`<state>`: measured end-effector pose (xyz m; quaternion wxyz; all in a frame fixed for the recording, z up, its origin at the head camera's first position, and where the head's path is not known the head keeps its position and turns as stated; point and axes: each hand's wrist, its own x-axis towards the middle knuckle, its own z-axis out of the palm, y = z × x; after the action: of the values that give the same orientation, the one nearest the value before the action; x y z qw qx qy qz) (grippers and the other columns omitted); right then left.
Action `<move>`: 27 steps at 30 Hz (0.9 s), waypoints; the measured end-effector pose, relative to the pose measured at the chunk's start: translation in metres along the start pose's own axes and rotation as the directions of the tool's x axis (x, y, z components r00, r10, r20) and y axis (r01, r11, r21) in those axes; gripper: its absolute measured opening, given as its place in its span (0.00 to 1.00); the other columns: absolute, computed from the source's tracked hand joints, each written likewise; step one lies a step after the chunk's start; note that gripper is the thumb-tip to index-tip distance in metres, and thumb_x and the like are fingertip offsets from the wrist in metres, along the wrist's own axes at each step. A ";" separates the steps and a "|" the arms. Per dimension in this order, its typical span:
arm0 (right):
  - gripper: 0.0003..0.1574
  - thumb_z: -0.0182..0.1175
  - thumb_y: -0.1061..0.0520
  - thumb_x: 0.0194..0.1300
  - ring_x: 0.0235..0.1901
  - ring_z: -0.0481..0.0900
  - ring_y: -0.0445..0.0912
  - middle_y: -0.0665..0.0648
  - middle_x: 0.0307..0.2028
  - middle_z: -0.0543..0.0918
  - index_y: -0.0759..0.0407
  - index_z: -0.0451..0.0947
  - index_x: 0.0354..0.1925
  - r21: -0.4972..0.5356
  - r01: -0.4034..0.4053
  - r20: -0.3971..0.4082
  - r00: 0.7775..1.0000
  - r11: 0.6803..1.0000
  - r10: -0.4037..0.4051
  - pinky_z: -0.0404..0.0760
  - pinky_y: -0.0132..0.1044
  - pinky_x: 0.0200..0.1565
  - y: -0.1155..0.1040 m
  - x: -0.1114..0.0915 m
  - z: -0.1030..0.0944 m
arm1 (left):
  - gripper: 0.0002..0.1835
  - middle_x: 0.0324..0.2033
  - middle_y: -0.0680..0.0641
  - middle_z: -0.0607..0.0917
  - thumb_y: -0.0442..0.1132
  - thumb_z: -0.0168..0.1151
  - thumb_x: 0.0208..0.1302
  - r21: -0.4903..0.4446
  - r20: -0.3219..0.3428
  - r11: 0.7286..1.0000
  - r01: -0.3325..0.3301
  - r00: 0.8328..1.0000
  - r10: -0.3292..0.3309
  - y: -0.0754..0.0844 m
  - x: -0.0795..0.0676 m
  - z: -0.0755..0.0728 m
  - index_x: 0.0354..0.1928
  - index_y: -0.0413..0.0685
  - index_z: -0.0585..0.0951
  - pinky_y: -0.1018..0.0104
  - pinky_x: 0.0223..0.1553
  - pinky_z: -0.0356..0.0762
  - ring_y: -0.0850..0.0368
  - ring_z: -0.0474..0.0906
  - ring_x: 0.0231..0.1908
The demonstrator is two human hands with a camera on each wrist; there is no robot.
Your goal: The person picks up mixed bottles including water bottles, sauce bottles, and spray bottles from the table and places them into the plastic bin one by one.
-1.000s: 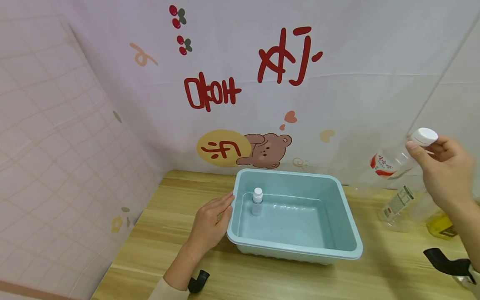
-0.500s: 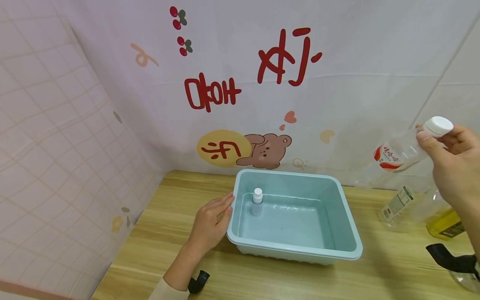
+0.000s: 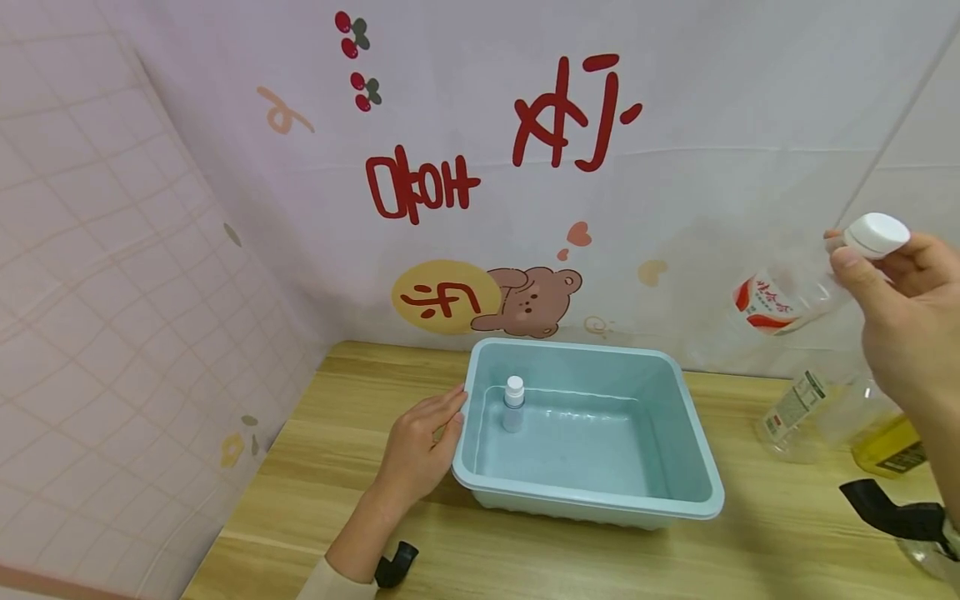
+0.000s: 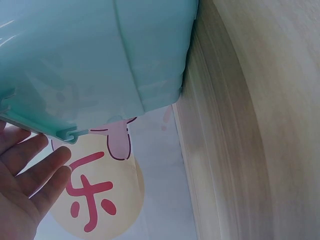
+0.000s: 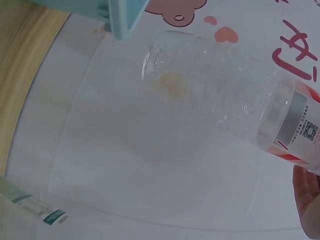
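Note:
Near the white cap, my right hand (image 3: 911, 308) grips a clear plastic bottle (image 3: 776, 304) with a red and white label. The bottle hangs tilted in the air, its base pointing left, above the table at the right. In the right wrist view the bottle (image 5: 215, 90) appears see-through, without visible liquid. My left hand (image 3: 423, 437) rests against the left rim of a light blue basin (image 3: 592, 504). In the left wrist view its fingers (image 4: 47, 170) are fairly straight and touch under the rim. Inside the basin, at the left, a small white-capped bottle (image 3: 513, 417) stands upright.
Right of the basin stand a clear bottle with a green and white label (image 3: 795, 408) and a bottle of yellow liquid (image 3: 892, 448). Another clear object (image 3: 926, 557) is partly hidden by the right wrist strap. A printed cloth wall (image 3: 697, 208) rises behind the wooden table (image 3: 360, 392).
My right hand has lifted the clear bottle upward and somewhat to the right, with a slight drift back left lately. The left hand and the basin have stayed in place.

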<state>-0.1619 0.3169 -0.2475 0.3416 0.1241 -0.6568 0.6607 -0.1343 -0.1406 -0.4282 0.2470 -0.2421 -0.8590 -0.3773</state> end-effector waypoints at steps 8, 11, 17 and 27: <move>0.16 0.64 0.72 0.69 0.54 0.83 0.47 0.58 0.49 0.89 0.68 0.82 0.54 0.008 0.001 0.020 1.000 1.000 -0.001 0.79 0.23 0.55 -0.012 -0.001 0.018 | 0.18 0.60 0.40 0.85 0.31 0.65 0.69 -0.002 -0.002 1.000 -0.008 1.000 0.008 0.000 0.001 -0.001 0.60 0.36 0.85 0.44 0.57 0.83 0.43 0.84 0.59; 0.17 0.64 0.77 0.65 0.49 0.85 0.50 0.63 0.46 0.89 0.77 0.80 0.53 0.173 0.024 0.034 0.999 0.985 -0.030 0.82 0.25 0.51 -0.013 -0.001 0.026 | 0.18 0.60 0.40 0.85 0.31 0.65 0.69 -0.001 0.001 1.000 -0.003 1.000 0.003 0.000 0.001 -0.001 0.60 0.36 0.85 0.45 0.57 0.83 0.44 0.84 0.59; 0.17 0.64 0.79 0.63 0.48 0.86 0.52 0.65 0.45 0.89 0.80 0.79 0.52 0.241 0.024 0.049 0.998 0.970 -0.036 0.84 0.27 0.49 -0.015 -0.003 0.040 | 0.18 0.60 0.41 0.85 0.31 0.65 0.69 0.005 -0.004 1.000 -0.013 1.000 0.013 0.000 0.001 -0.001 0.60 0.36 0.85 0.45 0.57 0.83 0.44 0.84 0.58; 0.17 0.65 0.76 0.64 0.50 0.87 0.50 0.63 0.46 0.89 0.76 0.82 0.52 0.177 0.014 0.070 0.997 0.984 -0.027 0.82 0.28 0.52 -0.015 -0.008 0.061 | 0.18 0.60 0.41 0.85 0.31 0.65 0.69 0.004 -0.005 1.000 -0.017 1.000 0.017 0.000 0.000 -0.001 0.60 0.36 0.85 0.45 0.57 0.83 0.44 0.84 0.58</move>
<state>-0.1645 0.2547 -0.2340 0.3120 0.1845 -0.6062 0.7079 -0.1341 -0.1413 -0.4275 0.2530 -0.2480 -0.8571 -0.3740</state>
